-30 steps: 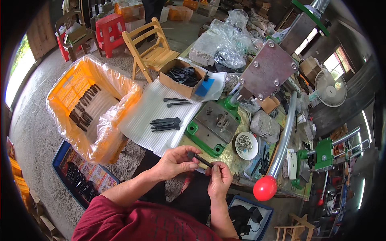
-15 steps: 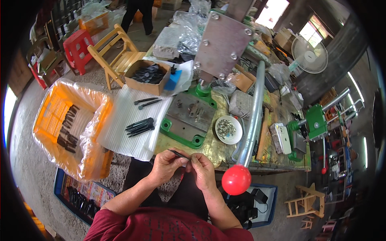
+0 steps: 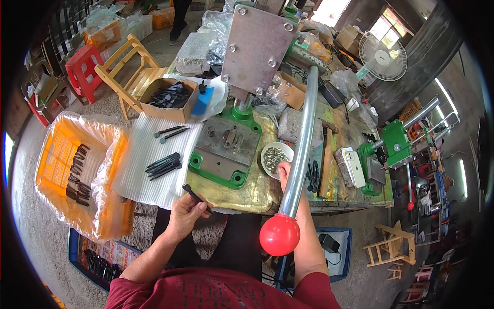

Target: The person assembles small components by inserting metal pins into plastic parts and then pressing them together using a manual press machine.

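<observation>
1. Left hand [image 3: 182,215]: closed round a black rod [image 3: 192,193], thumb against fingers; the rod slants through the grip, its upper end to the left.
2. Right hand [image 3: 285,176]: fingertips at the near rim of the bowl [image 3: 290,150], ahead and well to the right of the left grip; whether they pinch a piece cannot be told; the lever [image 3: 305,139] partly hides this hand.
3. Good practice (judged): hold the rod steady and lightly; take a single piece between thumb and forefinger; keep the right forearm clear of the lever.
4. Bowl: white; small metal pieces [image 3: 274,156] inside, just beyond the right fingertips.
5. Box [image 3: 163,113]: cardboard, ahead of the left grip; filled with black parts [image 3: 170,95].
6. Crate [image 3: 55,149]: orange, plastic-lined, left of the left grip; dark parts [image 3: 77,175] in a row inside.
</observation>
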Tool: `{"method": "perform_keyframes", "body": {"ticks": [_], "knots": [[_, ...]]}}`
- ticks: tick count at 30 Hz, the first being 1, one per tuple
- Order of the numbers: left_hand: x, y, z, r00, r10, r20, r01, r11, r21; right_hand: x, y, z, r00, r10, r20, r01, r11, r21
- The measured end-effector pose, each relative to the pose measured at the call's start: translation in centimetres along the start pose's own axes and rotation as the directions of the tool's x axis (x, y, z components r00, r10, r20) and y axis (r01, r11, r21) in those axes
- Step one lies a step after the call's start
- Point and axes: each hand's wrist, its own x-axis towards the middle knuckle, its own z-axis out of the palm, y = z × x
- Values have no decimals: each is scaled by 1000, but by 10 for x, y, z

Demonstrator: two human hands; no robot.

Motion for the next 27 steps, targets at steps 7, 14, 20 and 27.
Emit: {"method": "perform_keyframes", "body": {"ticks": [7, 14, 20, 27], "knots": [[-2, -6, 0, 998, -23, -55, 22, 999, -23, 19, -13, -8, 954, -7, 300, 110, 939, -325], [-6, -11, -3, 999, -10, -32, 9, 1000, -26, 27, -19, -21, 937, 31, 349, 113, 917, -384], [-7, -15, -6, 999, -20, -46, 18, 999, -44, 24, -4, -25, 964, 51, 260, -10, 988, -155], [-8, -15, -2, 998, -33, -52, 30, 999, -45, 21, 0, -21, 964, 201, 172, -245, 925, 291]]}}
